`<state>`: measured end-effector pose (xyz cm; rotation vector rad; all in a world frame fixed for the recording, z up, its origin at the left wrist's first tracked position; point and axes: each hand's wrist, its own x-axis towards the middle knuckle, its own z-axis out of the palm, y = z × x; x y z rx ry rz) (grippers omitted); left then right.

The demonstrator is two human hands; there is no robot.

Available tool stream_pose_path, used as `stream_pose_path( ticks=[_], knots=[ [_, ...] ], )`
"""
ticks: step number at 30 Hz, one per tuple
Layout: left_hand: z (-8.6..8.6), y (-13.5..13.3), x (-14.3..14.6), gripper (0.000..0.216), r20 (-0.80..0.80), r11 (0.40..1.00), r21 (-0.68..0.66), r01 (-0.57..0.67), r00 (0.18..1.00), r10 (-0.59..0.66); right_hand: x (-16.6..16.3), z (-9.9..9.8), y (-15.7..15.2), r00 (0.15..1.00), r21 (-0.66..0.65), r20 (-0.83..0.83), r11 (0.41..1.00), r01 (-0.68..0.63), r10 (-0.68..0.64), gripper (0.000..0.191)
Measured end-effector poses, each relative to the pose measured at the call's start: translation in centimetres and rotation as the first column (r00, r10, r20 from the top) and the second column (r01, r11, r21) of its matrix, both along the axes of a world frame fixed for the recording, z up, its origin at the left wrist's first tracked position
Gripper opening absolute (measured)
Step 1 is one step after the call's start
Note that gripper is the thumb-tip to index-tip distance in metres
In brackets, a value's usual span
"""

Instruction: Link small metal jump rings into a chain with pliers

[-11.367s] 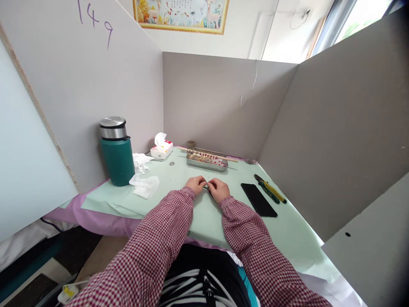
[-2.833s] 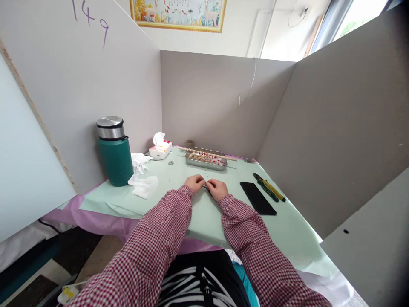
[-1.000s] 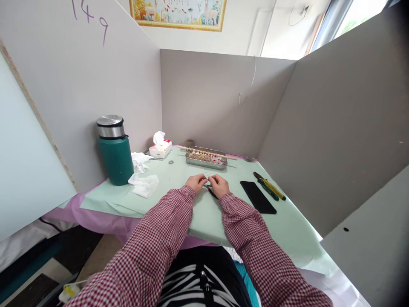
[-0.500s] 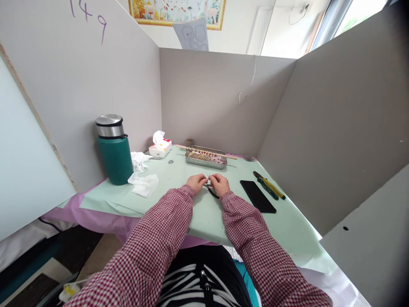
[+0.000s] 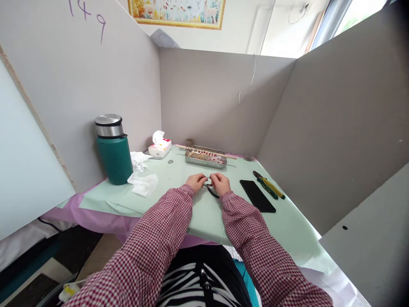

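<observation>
Now, in the head view, the fingertips of the left hand (image 5: pixel 196 182) and the right hand (image 5: pixel 221 184) stand slightly apart, whereas nearly three seconds ago they almost met. A curved, black-handled tool (image 5: pixel 212 193) that was mostly hidden then shows on the table between the hands, one handle running toward the right wrist. Behind the back partition, a sheet with drawn outlines (image 5: pixel 164 39), which half a second ago hung below the framed picture (image 5: pixel 177 16), has moved left, and only a corner of it shows.

Each hand has thumb and forefinger pinched together, the other fingers curled. The two pinches clamp a tiny piece (image 5: pixel 208 177) bridging the narrow gap; it is too small to name. It sits just above the green table cover (image 5: pixel 179 221), on the near side of the metal tray (image 5: pixel 206 163). Whether either hand touches the black-handled tool cannot be told.

The tray holds red, white and golden beads, and a wooden stick (image 5: pixel 230 157) lies across it. To the right of the right hand are a black phone (image 5: pixel 257 196), flat on the cover, and yellow-and-green pliers (image 5: pixel 269 185) just beyond it. A crumpled tissue (image 5: pixel 143 185) lies left of the left hand, near a green bottle (image 5: pixel 114 160).
</observation>
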<state>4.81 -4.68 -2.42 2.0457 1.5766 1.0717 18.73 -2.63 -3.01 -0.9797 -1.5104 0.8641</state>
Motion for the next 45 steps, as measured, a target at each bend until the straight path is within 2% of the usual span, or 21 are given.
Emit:
stream_pose_path(
  ticks=[8,11,17,21,25,29,32,40,45],
  knots=[
    [-0.1,0.1,-0.1,0.029,0.006,0.999,0.031,0.020,1.000,-0.020,-0.1,0.0,-0.2,0.996,-0.040,-0.022,0.995,-0.087,0.087,0.028],
    [-0.1,0.1,-0.1,0.030,-0.004,0.998,0.055,0.012,1.000,-0.012,0.0,-0.1,-0.1,0.997,-0.009,-0.024,0.997,-0.070,0.070,0.028],
    [0.3,-0.3,0.0,0.033,0.028,0.999,-0.027,0.029,0.999,-0.028,0.0,-0.2,0.2,0.998,-0.011,-0.041,0.999,-0.037,0.037,0.028],
    [0.3,-0.5,0.0,0.032,0.045,0.997,-0.025,0.070,0.997,-0.069,0.0,-0.1,0.2,0.999,-0.013,-0.040,1.000,-0.009,0.008,0.027],
    [0.2,-0.3,0.0,0.032,0.122,0.986,-0.060,0.154,0.982,-0.146,0.1,0.0,0.2,0.998,-0.033,-0.059,0.999,-0.025,0.023,0.027],
    [0.2,-0.1,-0.2,0.035,0.310,0.940,-0.223,0.258,0.933,-0.182,0.3,-0.4,0.7,0.975,-0.128,-0.177,0.979,-0.159,0.135,0.030],
    [0.3,-0.2,-0.2,0.036,0.403,0.910,-0.260,0.323,0.893,-0.202,0.3,-0.8,1.2,0.950,-0.169,-0.250,0.958,-0.232,0.186,0.032],
    [0.2,-0.2,0.0,0.035,0.409,0.946,-0.229,0.230,0.905,-0.121,0.4,-0.9,1.5,0.939,-0.178,-0.325,0.968,-0.179,0.114,0.031],
    [0.2,-0.1,0.0,0.033,0.390,0.948,-0.243,0.206,0.916,-0.099,0.5,-0.7,1.4,0.936,-0.187,-0.330,0.964,-0.189,0.120,0.031]
  ],
)
